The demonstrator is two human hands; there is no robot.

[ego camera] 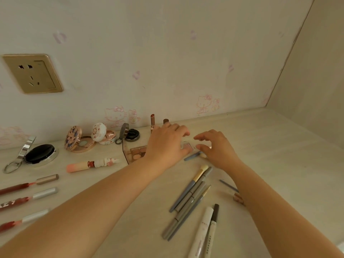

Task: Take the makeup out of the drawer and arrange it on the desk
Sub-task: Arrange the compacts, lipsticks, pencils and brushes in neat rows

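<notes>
We have both hands out over the pale wood-grain desk (pixel 270 146), meeting at a small clear, pink-glittered case (pixel 186 146) that lies on the desk between them, near the back wall. Our left hand (pixel 167 144) has its fingers curled down over the case's left end with the thumb at its near edge, so we judge it is gripping the case. Our right hand (pixel 216 148) is arched just beside it, fingertips bent toward the right end; we cannot tell whether they are touching or pinching it. Blur hides the detail.

The step in hand looks like setting this case in line with the open flat tan eyeshadow palette (pixel 136 153) just to its left. To do it well, we should square the case with 2 hands, slide it rather than lift it, and let go only once it sits flat.

We must watch the slim blue-grey pencil (pixel 192 156) lying just under the hands, and the 2 upright lipsticks, rose-gold (pixel 152 122) and brown (pixel 165 121), right behind our left knuckles, which would tip easily.

The loose bundle of grey and blue pencils and brushes (pixel 189 198) near our right forearm likely needs straightening next. The drawer is out of view.
</notes>
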